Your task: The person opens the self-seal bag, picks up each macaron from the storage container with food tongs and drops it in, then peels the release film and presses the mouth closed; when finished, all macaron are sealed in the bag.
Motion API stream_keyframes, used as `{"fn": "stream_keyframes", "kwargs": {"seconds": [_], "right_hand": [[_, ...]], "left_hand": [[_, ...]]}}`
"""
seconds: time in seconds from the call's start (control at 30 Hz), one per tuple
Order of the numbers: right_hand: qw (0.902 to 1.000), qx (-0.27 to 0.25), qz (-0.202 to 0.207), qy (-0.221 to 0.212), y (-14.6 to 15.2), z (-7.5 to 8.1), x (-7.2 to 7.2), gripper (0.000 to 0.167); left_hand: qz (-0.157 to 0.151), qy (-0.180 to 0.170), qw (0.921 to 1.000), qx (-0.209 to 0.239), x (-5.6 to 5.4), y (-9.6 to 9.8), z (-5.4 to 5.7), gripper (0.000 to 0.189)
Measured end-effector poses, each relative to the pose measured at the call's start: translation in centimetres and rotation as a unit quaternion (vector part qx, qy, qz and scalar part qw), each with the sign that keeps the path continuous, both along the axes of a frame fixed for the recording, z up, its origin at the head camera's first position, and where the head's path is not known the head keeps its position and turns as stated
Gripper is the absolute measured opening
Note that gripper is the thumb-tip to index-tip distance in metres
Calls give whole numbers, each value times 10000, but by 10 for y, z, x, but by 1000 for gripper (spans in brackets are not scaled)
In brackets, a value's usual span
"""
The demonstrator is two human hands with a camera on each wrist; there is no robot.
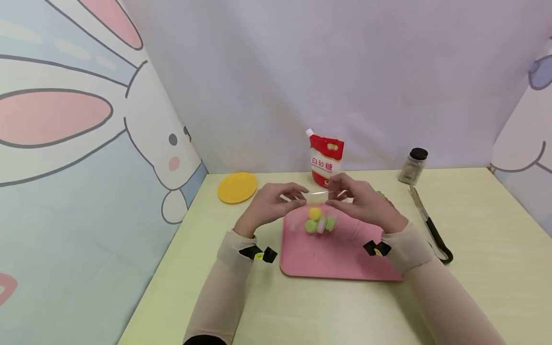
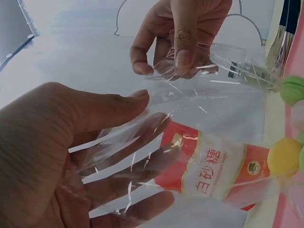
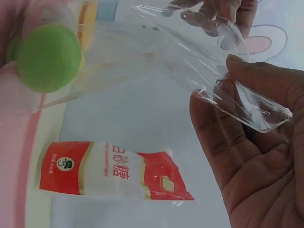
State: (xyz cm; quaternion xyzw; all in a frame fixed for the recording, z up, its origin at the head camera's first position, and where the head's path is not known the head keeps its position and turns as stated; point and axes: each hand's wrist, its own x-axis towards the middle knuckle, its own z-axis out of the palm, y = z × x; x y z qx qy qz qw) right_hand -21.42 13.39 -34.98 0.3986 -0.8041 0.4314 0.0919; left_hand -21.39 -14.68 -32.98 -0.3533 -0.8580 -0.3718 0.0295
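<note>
A clear plastic bag [image 1: 318, 197] stretches between both hands over the pink tray. Several macarons, among them a yellow one [image 1: 315, 213], a green one [image 3: 49, 58] and a pink one [image 1: 321, 225], lie at its lower end. My left hand [image 1: 276, 200] holds the bag's left edge, its fingers [image 2: 142, 161] spread behind the film and the thumb in front. On the other edge, my right hand [image 1: 360, 201] pinches the film between thumb and fingers. Whether the macarons rest on the pink tray [image 1: 336, 261] through the bag is hard to tell.
A red and white sugar pouch [image 1: 325, 163] stands behind the hands. At the left back lies a yellow plate [image 1: 237, 187]. To the right are a black-lidded jar [image 1: 412, 167] and a long blade with a black handle [image 1: 437, 237]. Walls border the table.
</note>
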Motion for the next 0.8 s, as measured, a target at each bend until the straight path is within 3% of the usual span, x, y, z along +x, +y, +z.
{"fn": "stream_keyframes", "kwargs": {"seconds": [0.23, 0.4, 0.63, 0.8], "right_hand": [[9985, 205, 293, 415, -10, 4, 5, 27], [9967, 370, 449, 564, -13, 5, 8, 22], [9950, 531, 199, 817, -8, 1, 4, 23], [9946, 627, 20, 826, 0, 2, 0, 23]], "left_hand": [[-33, -116, 9994, -327, 9, 14, 2, 24], [-9, 58, 9986, -533, 11, 18, 2, 17], [325, 517, 9935, -962, 10, 15, 2, 10], [537, 536, 9915, -1055, 7, 7, 5, 10]]}}
